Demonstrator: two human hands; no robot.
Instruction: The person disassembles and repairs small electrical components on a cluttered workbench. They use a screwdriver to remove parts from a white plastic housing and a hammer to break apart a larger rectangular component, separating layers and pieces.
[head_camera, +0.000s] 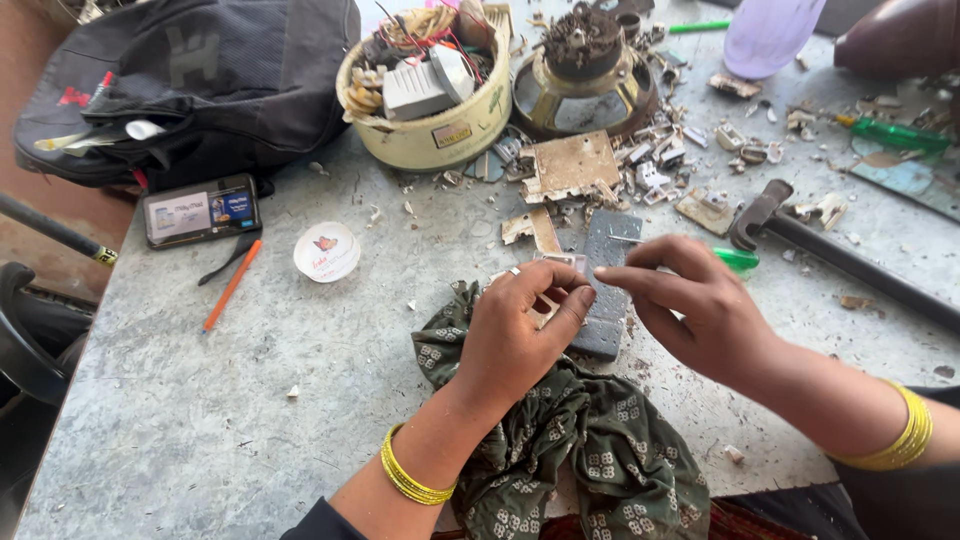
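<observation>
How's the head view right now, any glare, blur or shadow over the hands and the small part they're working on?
Head view: even daylight, soft shadows, no harsh glare on the grey table. The left hand and right hand are fairly sharp, but the pale small part is mostly hidden by fingers. Wide-angle lens bends the edges; the lilac container at top is bright and cropped.
</observation>
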